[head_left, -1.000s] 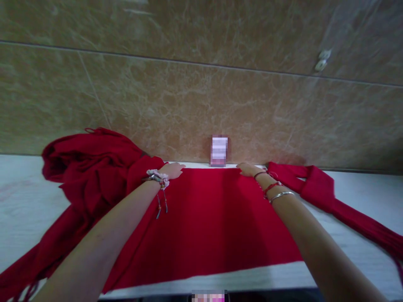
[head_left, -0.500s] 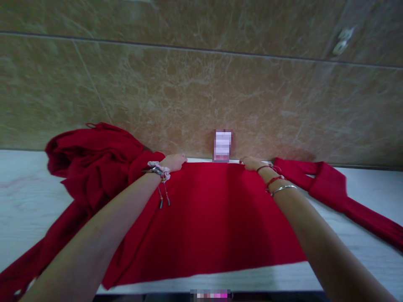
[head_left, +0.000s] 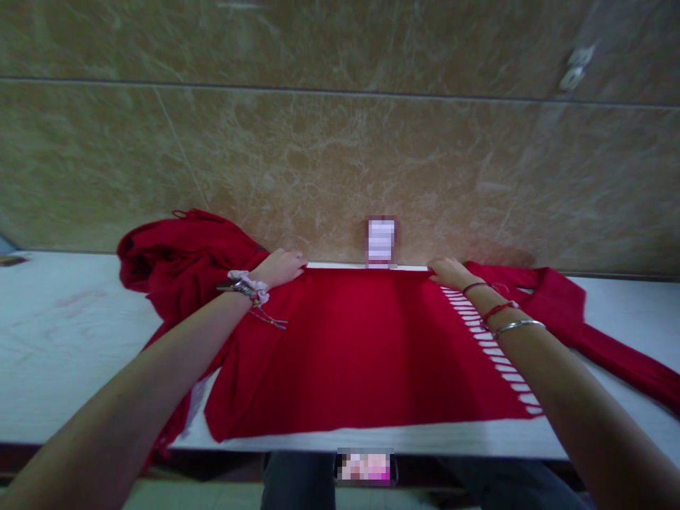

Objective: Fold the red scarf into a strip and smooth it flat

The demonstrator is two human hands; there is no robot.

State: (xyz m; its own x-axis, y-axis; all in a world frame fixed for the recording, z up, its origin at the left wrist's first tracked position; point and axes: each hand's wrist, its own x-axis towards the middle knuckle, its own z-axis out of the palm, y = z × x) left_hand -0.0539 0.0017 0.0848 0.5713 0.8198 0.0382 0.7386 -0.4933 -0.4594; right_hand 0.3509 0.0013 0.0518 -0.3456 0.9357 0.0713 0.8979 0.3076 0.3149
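A red fringed scarf (head_left: 355,347) lies spread nearly flat on the white tabletop, with its fringe along the right end. My left hand (head_left: 280,268) is closed on its far edge, left of the middle. At the far right corner, beside the top of the fringe, my right hand (head_left: 449,271) pinches the same edge. The edge runs straight between the two hands. Left of my left hand the cloth gathers into a crumpled red heap (head_left: 180,248), part of which my forearm hides. Some red cloth hangs over the near table edge at the left.
A tiled wall (head_left: 319,156) rises right behind the table (head_left: 69,340). A small pale blurred object (head_left: 381,241) stands against it. A folded red strip of cloth (head_left: 563,304) lies to the right. A blurred phone-like object (head_left: 365,467) is below the near edge, by my legs.
My hands have moved farther apart along the far edge. The fringe at the right end now shows, and the scarf's near edge sits higher in view. The camera view has shifted slightly.
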